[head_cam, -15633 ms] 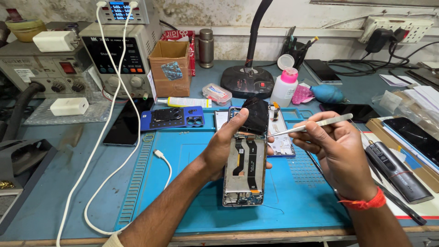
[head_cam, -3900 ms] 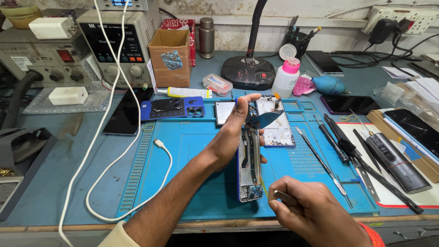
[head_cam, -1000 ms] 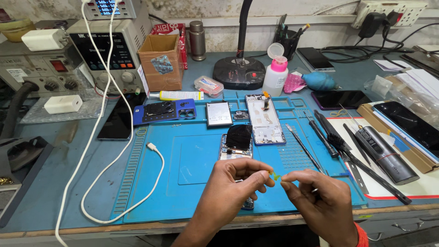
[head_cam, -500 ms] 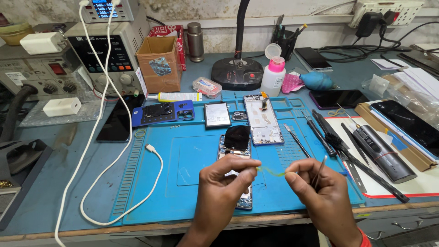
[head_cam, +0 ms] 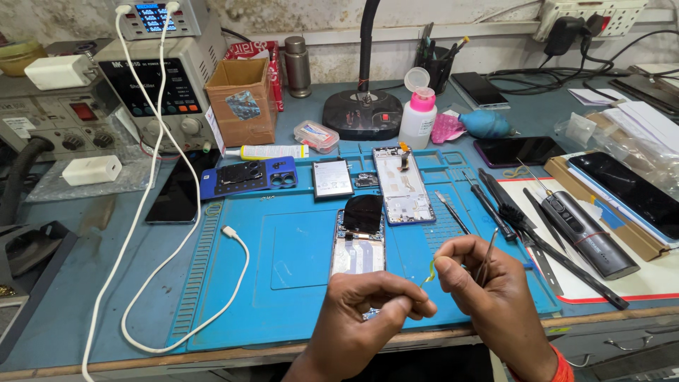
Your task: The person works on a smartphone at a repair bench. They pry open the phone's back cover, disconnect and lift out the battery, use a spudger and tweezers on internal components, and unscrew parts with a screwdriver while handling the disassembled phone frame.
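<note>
Your left hand [head_cam: 375,311] and right hand [head_cam: 488,290] both pinch a thin yellow strip [head_cam: 429,270], stretched between them near the mat's [head_cam: 297,247] near edge. Your right hand also holds tweezers [head_cam: 486,256]. The open phone [head_cam: 358,240] lies on the mat just beyond your hands.

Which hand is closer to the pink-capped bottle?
Right. The right hand is below the pink-capped bottle, slightly to its right; the left hand sits lower and further left.
</note>
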`<state>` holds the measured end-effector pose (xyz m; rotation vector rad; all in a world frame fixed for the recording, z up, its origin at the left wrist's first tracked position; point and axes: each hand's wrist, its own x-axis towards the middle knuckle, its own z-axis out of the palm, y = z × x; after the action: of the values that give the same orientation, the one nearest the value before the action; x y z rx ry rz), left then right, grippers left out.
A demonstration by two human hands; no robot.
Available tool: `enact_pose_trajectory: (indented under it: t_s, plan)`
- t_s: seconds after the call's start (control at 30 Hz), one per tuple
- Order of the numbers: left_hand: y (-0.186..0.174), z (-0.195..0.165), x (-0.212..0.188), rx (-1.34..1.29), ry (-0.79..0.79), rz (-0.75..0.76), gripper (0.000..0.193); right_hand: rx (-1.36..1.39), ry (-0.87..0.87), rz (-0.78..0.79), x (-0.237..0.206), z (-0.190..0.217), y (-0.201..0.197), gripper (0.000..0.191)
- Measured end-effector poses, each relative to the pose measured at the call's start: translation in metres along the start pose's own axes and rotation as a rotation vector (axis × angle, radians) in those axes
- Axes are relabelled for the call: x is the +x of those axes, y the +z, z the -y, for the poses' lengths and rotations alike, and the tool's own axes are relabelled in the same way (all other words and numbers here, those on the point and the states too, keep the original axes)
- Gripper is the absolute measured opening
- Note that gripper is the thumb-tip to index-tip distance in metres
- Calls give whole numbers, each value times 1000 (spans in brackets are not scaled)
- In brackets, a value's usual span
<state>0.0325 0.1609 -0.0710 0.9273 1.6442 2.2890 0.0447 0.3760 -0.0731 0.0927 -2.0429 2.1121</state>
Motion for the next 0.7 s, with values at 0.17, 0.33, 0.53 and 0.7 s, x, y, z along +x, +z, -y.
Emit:
enact_pose_trajectory:
  t_s: [0.17, 0.33, 0.53, 0.7]
  plan:
    - [3, -3, 6, 263, -20, -138, 11, -75, -64, -18, 1, 3, -2, 20]
    - [5, -5, 11, 344, 121, -208, 8, -77, -90, -35, -1, 6, -4, 19]
    - [5, -11, 14, 294, -107, -351, 20, -90, -93, -56, -3, 6, -3, 20]
    - [-2, -13, 10, 430, 60, -350, 23, -75, -85, -76, -6, 7, -3, 21]
